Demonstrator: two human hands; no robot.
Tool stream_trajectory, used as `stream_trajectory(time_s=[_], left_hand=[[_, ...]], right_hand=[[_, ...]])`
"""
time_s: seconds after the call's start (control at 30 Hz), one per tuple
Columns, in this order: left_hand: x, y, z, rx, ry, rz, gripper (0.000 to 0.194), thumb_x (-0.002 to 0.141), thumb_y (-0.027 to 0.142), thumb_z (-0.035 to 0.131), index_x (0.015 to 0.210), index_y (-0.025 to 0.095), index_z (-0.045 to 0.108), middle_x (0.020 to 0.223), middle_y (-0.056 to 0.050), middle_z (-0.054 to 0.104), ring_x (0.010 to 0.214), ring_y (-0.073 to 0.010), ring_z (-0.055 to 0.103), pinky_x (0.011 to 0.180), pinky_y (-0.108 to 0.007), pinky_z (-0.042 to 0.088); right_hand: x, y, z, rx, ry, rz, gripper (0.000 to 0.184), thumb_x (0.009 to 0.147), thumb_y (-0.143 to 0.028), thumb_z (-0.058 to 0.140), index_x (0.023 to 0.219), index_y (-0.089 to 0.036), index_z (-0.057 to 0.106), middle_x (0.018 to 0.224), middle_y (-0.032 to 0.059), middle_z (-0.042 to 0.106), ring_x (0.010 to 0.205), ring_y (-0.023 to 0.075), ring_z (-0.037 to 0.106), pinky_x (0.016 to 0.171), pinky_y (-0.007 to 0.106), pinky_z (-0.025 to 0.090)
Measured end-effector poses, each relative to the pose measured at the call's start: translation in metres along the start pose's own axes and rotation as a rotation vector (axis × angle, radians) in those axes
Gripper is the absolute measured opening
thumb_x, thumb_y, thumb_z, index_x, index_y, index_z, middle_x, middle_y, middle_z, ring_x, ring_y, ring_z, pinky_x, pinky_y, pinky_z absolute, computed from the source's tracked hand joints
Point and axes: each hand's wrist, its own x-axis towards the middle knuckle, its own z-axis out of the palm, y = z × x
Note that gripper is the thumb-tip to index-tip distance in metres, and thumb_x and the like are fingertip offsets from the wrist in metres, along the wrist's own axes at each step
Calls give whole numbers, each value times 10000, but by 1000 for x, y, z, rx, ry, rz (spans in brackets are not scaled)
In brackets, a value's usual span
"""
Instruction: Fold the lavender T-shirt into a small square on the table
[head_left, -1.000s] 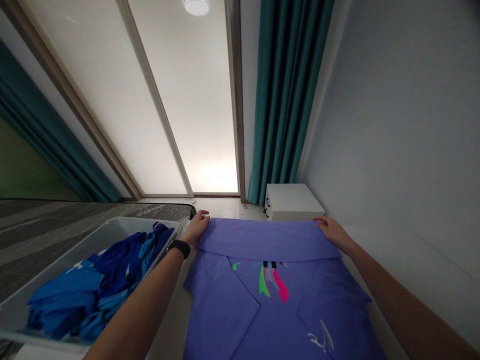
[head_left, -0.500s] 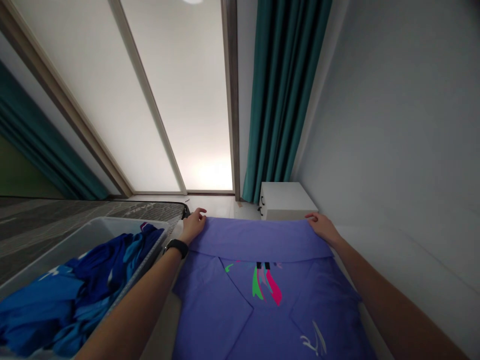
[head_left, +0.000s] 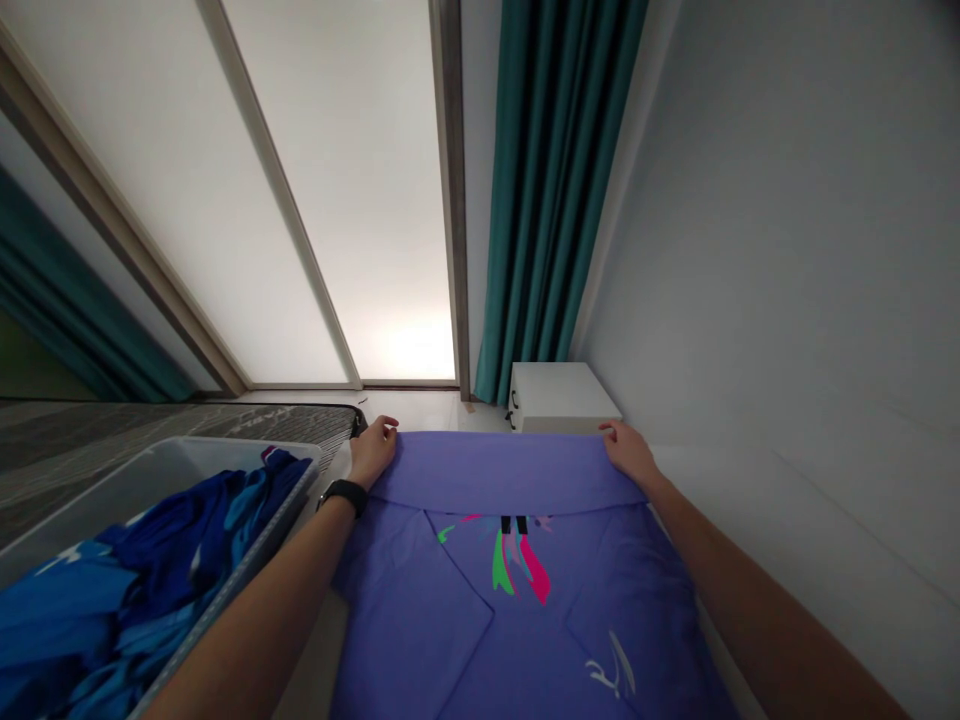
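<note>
A purple shirt (head_left: 420, 640) with a bright pink, green and black print lies spread in front of me, its far edge folded over toward me in a wide band. My left hand (head_left: 373, 452), with a dark watch on the wrist, pinches the far left corner of that fold. At the far right corner, my right hand (head_left: 628, 452) grips the cloth between thumb and fingers. White script marks the shirt's lower right part. The surface beneath is mostly hidden by the fabric.
On the left stands a translucent plastic bin (head_left: 169, 450) holding crumpled blue clothes (head_left: 150, 570). Beyond the shirt is a white drawer cabinet (head_left: 562, 390). A teal curtain (head_left: 555, 200) hangs by frosted sliding doors (head_left: 352, 200), and a pale wall (head_left: 787, 250) runs along the right.
The whole view has shifted slightly, so everything appears a little further left. Both hands keep their hold on the corners of the shirt's fold, which looks nearly the same.
</note>
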Motion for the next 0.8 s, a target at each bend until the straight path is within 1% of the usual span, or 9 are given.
stream_trajectory(time_s=[0.23,0.33,0.43,0.63,0.73,0.8], left_hand=[[3,-1,1,-22,10,-21,249,894,299,452,1041,242,645,927,-52,735,969,-285,669,833,-366,411],[3,-1,0,-26,14,-30,247,891,307,453,1031,242,646,916,-55,738,950,-288,675,799,-357,421],[3,-3,2,-26,26,-29,231,886,303,463,1014,242,645,898,-52,739,933,-281,681,775,-341,427],[4,-4,5,-32,40,-19,213,878,293,474,997,239,643,907,-63,736,955,-285,678,793,-347,431],[2,-4,3,-46,35,-8,220,874,291,473,1003,229,639,916,-73,733,953,-285,676,805,-351,438],[-2,-4,-1,-66,23,9,243,877,285,460,1034,216,632,933,-75,731,950,-268,676,817,-340,444]], right_hand=[[-7,4,-10,-22,-84,-52,311,869,-125,479,1108,-194,665,798,35,682,739,171,613,727,250,437],[-4,4,-14,-29,-92,-62,340,879,-111,450,1138,-189,656,816,40,687,742,170,614,721,248,436],[0,4,-12,-53,-84,-51,351,878,-106,449,1154,-190,648,836,50,698,777,183,627,738,260,438],[1,1,-4,-131,-60,3,337,886,-144,473,1168,-229,637,981,94,719,889,227,659,766,302,456],[-5,-2,-3,-155,-59,2,335,902,-169,461,1194,-218,618,1061,117,712,947,242,659,790,314,460],[-11,-3,-5,-164,-64,-14,342,917,-178,438,1216,-203,601,1126,128,698,991,244,652,815,313,458]])
